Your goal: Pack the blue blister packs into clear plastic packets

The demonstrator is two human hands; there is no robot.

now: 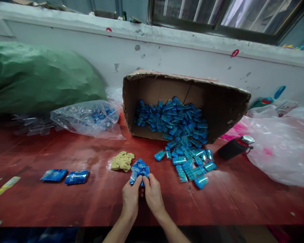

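My left hand [130,198] and my right hand [152,194] meet at the front middle of the red table [230,199]. Together they grip a small bundle of blue packets [139,171], held just above the tabletop. A tipped cardboard box [218,101] lies open toward me behind them, with a heap of small blue packets [178,130] spilling out onto the table to the right of my hands. A crumpled yellow cloth [122,160] lies just left of the bundle.
Two flat blue packs [65,176] lie at the left. A clear plastic bag [88,118] with blue packets and a big green sack [38,77] sit at back left. A dark bottle [235,147] and a pinkish plastic bag [278,148] lie at right. A white wall runs behind.
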